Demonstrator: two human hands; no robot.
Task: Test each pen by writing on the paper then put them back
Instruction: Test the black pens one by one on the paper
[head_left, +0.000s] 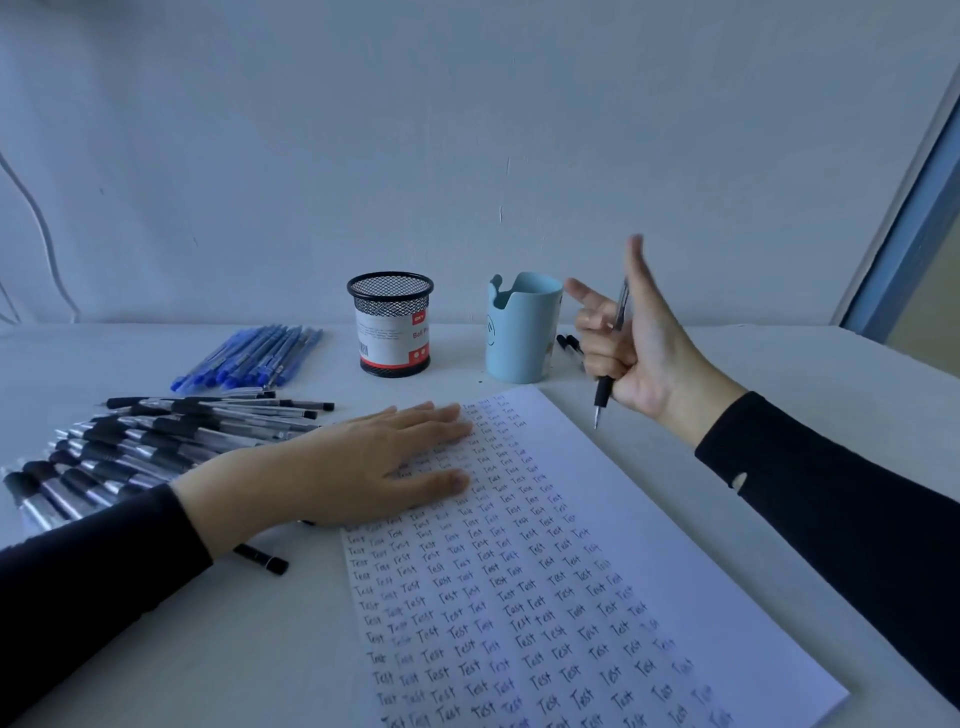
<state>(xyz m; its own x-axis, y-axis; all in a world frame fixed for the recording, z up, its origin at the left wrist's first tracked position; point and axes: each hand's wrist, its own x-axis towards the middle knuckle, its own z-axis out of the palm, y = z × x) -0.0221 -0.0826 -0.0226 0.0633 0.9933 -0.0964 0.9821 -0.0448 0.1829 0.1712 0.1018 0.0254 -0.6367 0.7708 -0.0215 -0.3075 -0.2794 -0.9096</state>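
1. Pens with black grips and clear barrels (156, 441) are lying in a loose heap at the left edge of the white worktop (291, 649), most of them pointing roughly the same way.
2. Behind that heap, a smaller bunch of blue pens (249, 358) is lying side by side, slanting toward the wall.
3. One stray black pen (262, 558) is poking out from under the left forearm, near the left edge of the paper.
4. A black mesh pen holder (390, 325) with a red and white label is standing upright at the back, and a light blue cup (522, 327) is standing just to its right. Two black pen ends (570, 345) are showing behind the cup.
5. The paper (597, 519) is lying at an angle in the middle of the worktop, and rows of the handwritten word "Test" are covering nearly all of it.
6. The left hand (374, 462) is lying flat on the upper left part of the paper, fingers straight and released, grasping nothing.
7. The right hand (639, 358) is hovering off the worktop, just right of the cup, grasping a black-gripped pen (610, 358) in its curled fingers. One finger is sticking up, blurred, and another is pointing toward the cup.
8. That pen is hanging almost upright, its tip pointing down above the upper right edge of the paper, not touching it.
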